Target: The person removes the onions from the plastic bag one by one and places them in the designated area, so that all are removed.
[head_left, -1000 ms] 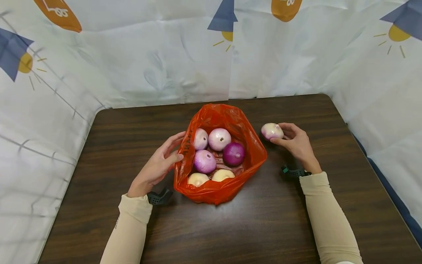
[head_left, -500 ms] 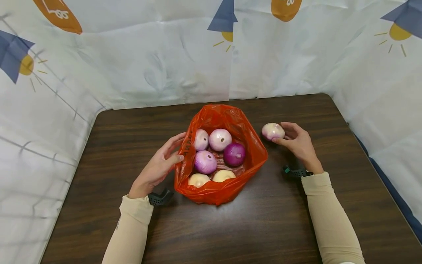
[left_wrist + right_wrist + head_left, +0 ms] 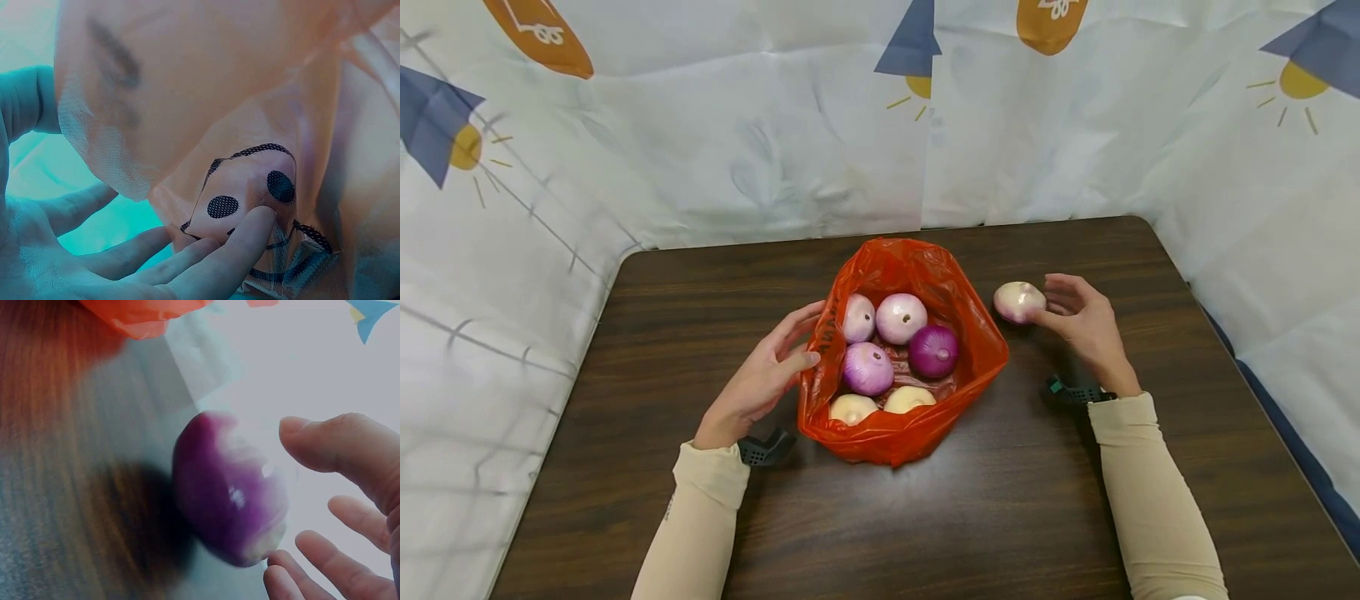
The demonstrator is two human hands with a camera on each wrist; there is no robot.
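Inside the red plastic bag (image 3: pixel 912 440) on the table are several onions. Among them are a deep purple onion (image 3: pixel 933 351), a light purple onion (image 3: pixel 868 369) and a cream-coloured onion (image 3: pixel 852 409). My left hand (image 3: pixel 756 383) touches the bag's left side with its fingers spread. In the left wrist view, straight fingers lie against the bag's printed outside (image 3: pixel 244 187). A white and purple onion (image 3: pixel 1019 302) lies on the table to the right of the bag. My right hand (image 3: pixel 1086 325) is beside it, fingers relaxed. The right wrist view shows a gap between thumb and onion (image 3: pixel 231 494).
The dark wood-grain table (image 3: pixel 1000 500) has rounded far corners. White patterned sheets (image 3: pixel 835 142) hang behind it and at both sides. A dark wrist device (image 3: pixel 766 447) is strapped to the left wrist, and another (image 3: pixel 1075 392) to the right wrist.
My right hand has drawn back slightly to the right, and its fingers have come away from the onion, which stays on the table. The left hand and bag hold their places.
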